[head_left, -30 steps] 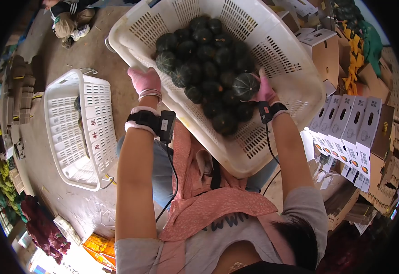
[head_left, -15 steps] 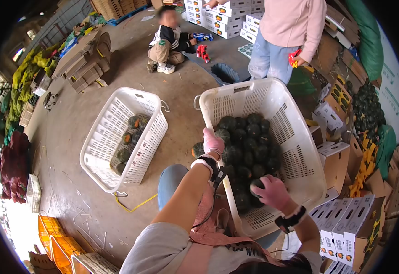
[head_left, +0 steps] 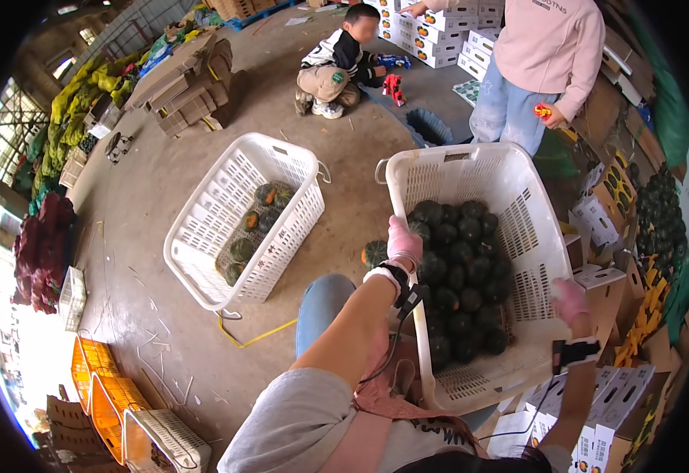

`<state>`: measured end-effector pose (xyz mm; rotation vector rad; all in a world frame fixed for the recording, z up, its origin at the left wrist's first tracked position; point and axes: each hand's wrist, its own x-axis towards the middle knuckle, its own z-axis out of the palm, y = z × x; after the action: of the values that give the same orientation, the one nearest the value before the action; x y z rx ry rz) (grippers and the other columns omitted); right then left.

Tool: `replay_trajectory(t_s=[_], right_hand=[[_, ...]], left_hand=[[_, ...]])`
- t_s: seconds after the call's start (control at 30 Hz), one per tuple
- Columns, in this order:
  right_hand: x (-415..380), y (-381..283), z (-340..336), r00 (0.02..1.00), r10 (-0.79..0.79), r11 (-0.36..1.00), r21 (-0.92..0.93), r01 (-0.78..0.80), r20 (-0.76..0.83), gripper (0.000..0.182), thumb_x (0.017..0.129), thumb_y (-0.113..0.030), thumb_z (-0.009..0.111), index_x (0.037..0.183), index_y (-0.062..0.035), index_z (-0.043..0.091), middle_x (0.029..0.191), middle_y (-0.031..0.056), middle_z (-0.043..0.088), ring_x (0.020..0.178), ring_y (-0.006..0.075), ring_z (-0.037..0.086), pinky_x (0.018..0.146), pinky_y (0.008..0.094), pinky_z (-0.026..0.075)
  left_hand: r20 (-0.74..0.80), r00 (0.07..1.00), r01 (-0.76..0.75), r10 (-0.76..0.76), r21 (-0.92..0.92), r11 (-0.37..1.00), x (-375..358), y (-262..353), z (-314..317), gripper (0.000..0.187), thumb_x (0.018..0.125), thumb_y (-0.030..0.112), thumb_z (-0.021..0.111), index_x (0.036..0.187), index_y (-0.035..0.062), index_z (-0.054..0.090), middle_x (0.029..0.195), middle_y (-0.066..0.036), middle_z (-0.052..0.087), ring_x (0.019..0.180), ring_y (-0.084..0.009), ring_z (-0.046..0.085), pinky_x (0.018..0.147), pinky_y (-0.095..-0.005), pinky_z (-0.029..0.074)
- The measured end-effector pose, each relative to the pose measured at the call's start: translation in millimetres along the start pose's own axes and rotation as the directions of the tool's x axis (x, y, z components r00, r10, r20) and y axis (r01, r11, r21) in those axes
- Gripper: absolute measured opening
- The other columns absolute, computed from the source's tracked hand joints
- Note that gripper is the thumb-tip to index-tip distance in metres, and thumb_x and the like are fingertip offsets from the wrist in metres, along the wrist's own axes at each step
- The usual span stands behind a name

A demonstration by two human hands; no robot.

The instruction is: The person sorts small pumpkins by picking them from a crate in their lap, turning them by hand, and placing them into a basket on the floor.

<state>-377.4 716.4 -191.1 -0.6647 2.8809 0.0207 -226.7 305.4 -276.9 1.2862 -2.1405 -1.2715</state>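
My left hand (head_left: 404, 243), in a pink glove, is closed on the left rim of the large white crate (head_left: 533, 315). Inside that crate lie many dark green squashes (head_left: 460, 276). A single squash (head_left: 374, 253) shows outside the crate, just left of my left hand. My right hand (head_left: 570, 301), also gloved in pink, is at the crate's right rim, smeared by motion; its fingers and anything in them cannot be made out. To the left stands a second white crate (head_left: 238, 169) with several green and orange squashes (head_left: 242, 250) at its bottom.
A person (head_left: 336, 63) crouches on the floor near a red toy (head_left: 392, 90). Another person (head_left: 545, 63) stands behind the large crate. White cartons (head_left: 439, 35) are stacked at the back, more boxes (head_left: 589, 402) lie at the right. Orange crates (head_left: 108, 402) stand lower left.
My right hand has moved from the squashes to the crate's right rim; the dark squash it held no longer shows in it. My left hand stays on the left rim. The whole view has shifted.
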Motion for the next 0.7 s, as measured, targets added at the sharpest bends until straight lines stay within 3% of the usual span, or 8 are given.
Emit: replay_trajectory(t_s=[0.07,0.2,0.23,0.3,0.4,0.43,0.53,0.7], right_hand=[[-5.3,-68.9,64.6,0.933,-0.142,0.984,0.149,0.097,0.330,0.058,0.069,-0.031,0.067,0.121,-0.0104,0.052,0.120,0.0165,0.054,0.111,0.0319,0.051,0.092,0.0389,0.043],[-36.7,-175.3,133.0,0.563,-0.209,0.963,0.269,-0.025,0.800,0.082,0.063,-0.042,0.074,0.131,-0.0073,0.042,0.129,0.0172,0.048,0.118,0.0314,0.047,0.098,0.0382,0.039],[-37.8,-183.6,174.3,0.515,-0.292,0.953,0.288,0.090,0.806,0.086,0.064,-0.041,0.074,0.134,-0.0074,0.037,0.130,0.0165,0.048,0.119,0.0317,0.047,0.098,0.0382,0.039],[-56.0,-201.7,196.7,0.463,-0.243,0.933,0.335,-0.128,0.853,0.095,0.061,-0.036,0.077,0.139,-0.0104,0.028,0.132,0.0179,0.045,0.117,0.0313,0.049,0.097,0.0379,0.040],[-71.8,-211.8,224.2,0.557,-0.189,0.909,0.359,-0.213,0.809,0.099,0.058,-0.033,0.080,0.139,-0.0112,0.027,0.132,0.0185,0.044,0.116,0.0321,0.049,0.096,0.0364,0.042],[-74.8,-213.3,228.5,0.641,-0.206,0.899,0.401,-0.174,0.739,0.099,0.055,-0.030,0.082,0.137,-0.0108,0.030,0.129,0.0161,0.047,0.113,0.0296,0.051,0.087,0.0410,0.048],[-82.1,-216.6,196.0,0.605,-0.181,0.823,0.456,-0.339,0.776,0.097,0.059,-0.034,0.080,0.136,-0.0058,0.028,0.121,0.0150,0.053,0.093,0.0247,0.058,0.070,0.0350,0.053],[-78.0,-210.4,232.7,0.532,-0.117,0.659,0.467,-0.590,0.838,0.074,0.058,-0.027,0.082,0.120,-0.0065,0.048,0.111,0.0089,0.058,0.100,0.0256,0.055,0.063,0.0441,0.052]], left_hand=[[0.022,1.000,-0.001,0.001,-0.008,1.000,-0.1,1.5,-1.9,0.031,0.079,0.005,0.050,0.107,0.0017,0.039,0.100,-0.026,0.054,0.095,-0.0440,0.055,0.080,-0.0459,0.047],[0.064,0.997,0.046,-0.045,-0.007,0.999,3.1,1.4,-3.1,0.038,0.078,0.007,0.055,0.111,0.0017,0.038,0.102,-0.027,0.055,0.100,-0.0438,0.053,0.085,-0.0432,0.044],[0.064,0.997,0.039,-0.038,-0.012,0.999,3.0,1.0,-2.9,0.038,0.078,0.007,0.055,0.111,0.0018,0.038,0.102,-0.027,0.055,0.100,-0.0438,0.053,0.084,-0.0433,0.044],[0.042,0.999,0.012,-0.012,-0.006,1.000,1.7,-0.8,-1.9,0.038,0.077,0.007,0.055,0.111,0.0023,0.038,0.101,-0.026,0.055,0.099,-0.0441,0.053,0.082,-0.0435,0.045],[0.032,0.999,0.001,0.000,-0.016,1.000,1.5,-2.5,-0.4,0.038,0.076,0.007,0.055,0.110,0.0025,0.039,0.101,-0.026,0.055,0.099,-0.0442,0.053,0.082,-0.0436,0.045],[0.035,0.999,0.004,-0.003,-0.024,1.000,1.6,-3.5,-0.3,0.038,0.076,0.007,0.055,0.110,0.0025,0.039,0.101,-0.026,0.055,0.100,-0.0443,0.052,0.082,-0.0436,0.044],[0.042,0.999,0.009,-0.007,-0.041,0.999,2.9,-2.5,-1.0,0.039,0.076,0.006,0.055,0.111,0.0024,0.039,0.102,-0.027,0.055,0.101,-0.0445,0.052,0.083,-0.0438,0.044],[0.041,0.999,0.010,-0.009,-0.023,1.000,-0.5,0.9,-4.2,0.039,0.076,0.006,0.055,0.111,0.0014,0.039,0.103,-0.027,0.055,0.101,-0.0442,0.051,0.085,-0.0437,0.043]])
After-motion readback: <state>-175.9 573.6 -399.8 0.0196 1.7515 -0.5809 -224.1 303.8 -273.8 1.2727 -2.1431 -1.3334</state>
